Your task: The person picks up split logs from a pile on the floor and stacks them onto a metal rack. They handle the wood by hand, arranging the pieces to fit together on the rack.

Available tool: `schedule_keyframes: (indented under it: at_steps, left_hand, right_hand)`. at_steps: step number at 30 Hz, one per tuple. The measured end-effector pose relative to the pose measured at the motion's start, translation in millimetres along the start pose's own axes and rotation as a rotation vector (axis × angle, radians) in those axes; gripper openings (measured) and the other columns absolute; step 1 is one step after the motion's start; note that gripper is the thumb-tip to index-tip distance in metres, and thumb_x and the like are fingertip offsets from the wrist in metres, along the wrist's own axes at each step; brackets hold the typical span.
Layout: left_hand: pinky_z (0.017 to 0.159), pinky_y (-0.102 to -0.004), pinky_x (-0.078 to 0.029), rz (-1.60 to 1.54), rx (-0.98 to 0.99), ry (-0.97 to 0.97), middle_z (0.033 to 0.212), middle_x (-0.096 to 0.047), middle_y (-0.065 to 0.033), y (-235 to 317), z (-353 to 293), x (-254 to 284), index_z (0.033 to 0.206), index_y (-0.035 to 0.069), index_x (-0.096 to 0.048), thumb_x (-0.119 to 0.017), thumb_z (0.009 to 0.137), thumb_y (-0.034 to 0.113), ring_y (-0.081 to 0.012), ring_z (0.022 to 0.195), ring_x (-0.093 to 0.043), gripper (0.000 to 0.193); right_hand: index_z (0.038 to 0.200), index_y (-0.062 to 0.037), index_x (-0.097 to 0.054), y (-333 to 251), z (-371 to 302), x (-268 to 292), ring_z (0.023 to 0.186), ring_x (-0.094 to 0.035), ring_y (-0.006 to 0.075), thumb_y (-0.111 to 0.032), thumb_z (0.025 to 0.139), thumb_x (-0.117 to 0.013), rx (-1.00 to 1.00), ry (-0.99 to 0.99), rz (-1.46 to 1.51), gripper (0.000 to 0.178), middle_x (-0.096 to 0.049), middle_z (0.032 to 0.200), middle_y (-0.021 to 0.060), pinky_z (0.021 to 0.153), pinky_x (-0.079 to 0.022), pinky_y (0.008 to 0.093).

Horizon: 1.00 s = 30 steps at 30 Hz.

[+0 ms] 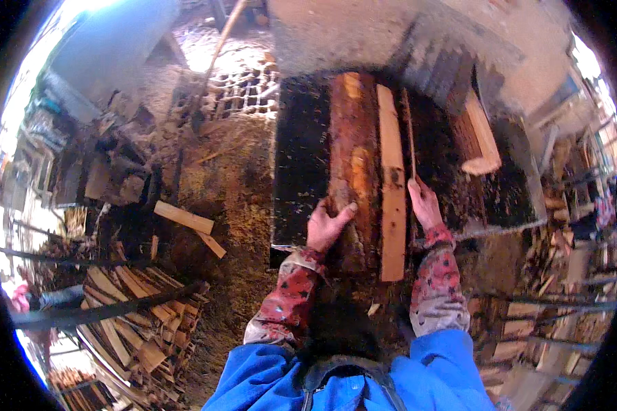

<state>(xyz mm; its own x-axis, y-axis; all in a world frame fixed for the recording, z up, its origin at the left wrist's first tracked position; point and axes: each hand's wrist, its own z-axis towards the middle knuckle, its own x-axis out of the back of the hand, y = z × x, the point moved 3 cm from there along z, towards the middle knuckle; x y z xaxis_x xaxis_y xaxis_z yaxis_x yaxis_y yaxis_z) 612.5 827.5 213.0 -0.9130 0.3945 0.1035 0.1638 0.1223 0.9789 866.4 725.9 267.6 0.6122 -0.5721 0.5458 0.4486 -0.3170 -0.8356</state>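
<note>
A long bark-covered wood slab [353, 137] lies lengthwise on a dark flat table [301, 157] in front of me. My left hand [330, 225] is at its near left edge, thumb over the top and fingers partly hidden along the side. Just right of the slab lies a pale sawn board [392, 198], its near end reaching past the table's edge. A thin wooden strip [409, 130] runs beside that board. The fingers of my right hand [426, 204] are closed at the strip's near end.
On the table's right rests a cut log piece [482, 140] with a pale face, against a ridged dark part [439, 72]. Left on the floor are loose offcuts [184, 217] and a bundled stack of slats [137, 308]. More wood [521, 329] is piled at the right.
</note>
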Motion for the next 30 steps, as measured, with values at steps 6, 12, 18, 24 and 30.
schedule_keyframes:
  at_steps: [6,12,18,24,30]
  left_hand:
    - [0.095,-0.0337,-0.046,-0.109,0.091,-0.051,0.114,-0.065,-0.019,17,-12,4,0.123,-0.007,-0.055,-0.079,0.067,0.053,-0.0251,0.108,-0.062,0.086]
    - [0.095,-0.0353,-0.046,-0.118,0.098,-0.109,0.116,-0.063,-0.0217,21,-54,30,0.125,-0.01,-0.052,-0.078,0.065,0.058,-0.0274,0.111,-0.061,0.094]
    - [0.095,-0.034,-0.044,-0.143,0.257,-0.22,0.116,-0.062,-0.0174,12,-122,98,0.124,-0.011,-0.053,-0.071,0.079,0.051,-0.0226,0.108,-0.059,0.078]
    - [0.096,-0.0357,-0.042,-0.261,0.346,-0.308,0.122,-0.059,-0.017,-38,-131,129,0.128,-0.01,-0.05,-0.065,0.083,0.055,-0.0237,0.11,-0.057,0.08]
    - [0.097,-0.0355,-0.042,-0.532,0.467,-0.408,0.125,-0.057,-0.0147,-48,-128,117,0.133,-0.008,-0.046,-0.063,0.086,0.052,-0.0226,0.112,-0.055,0.078]
  right_hand:
    - [0.135,-0.0001,-0.044,-25,-12,-10,0.106,-0.06,0.0238,-0.031,0.089,-0.066,0.012,-0.113,0.087,0.06,-0.057,0.121,0.0172,0.092,-0.049,0.031]
    - [0.118,0.0018,-0.058,-18,-54,-17,0.095,-0.06,0.0162,-0.025,0.087,-0.069,0.014,-0.089,0.192,0.042,-0.065,0.104,0.0099,0.082,-0.049,0.0312]
    - [0.124,0.0021,-0.053,-10,-145,-36,0.098,-0.057,0.0224,-0.028,0.09,-0.063,0.118,-0.078,0.005,0.046,-0.06,0.107,0.0131,0.086,-0.045,0.0342]
    - [0.082,-0.0017,-0.05,5,-188,-51,0.074,-0.038,0.0159,-0.032,0.099,-0.051,-0.095,-0.016,0.169,0.035,-0.044,0.08,0.0023,0.064,-0.036,0.0344]
    - [0.088,-0.0029,-0.057,22,-180,-69,0.075,-0.041,0.0095,-0.037,0.098,-0.052,-0.147,0.096,0.271,0.036,-0.051,0.081,-0.0016,0.066,-0.039,0.0316]
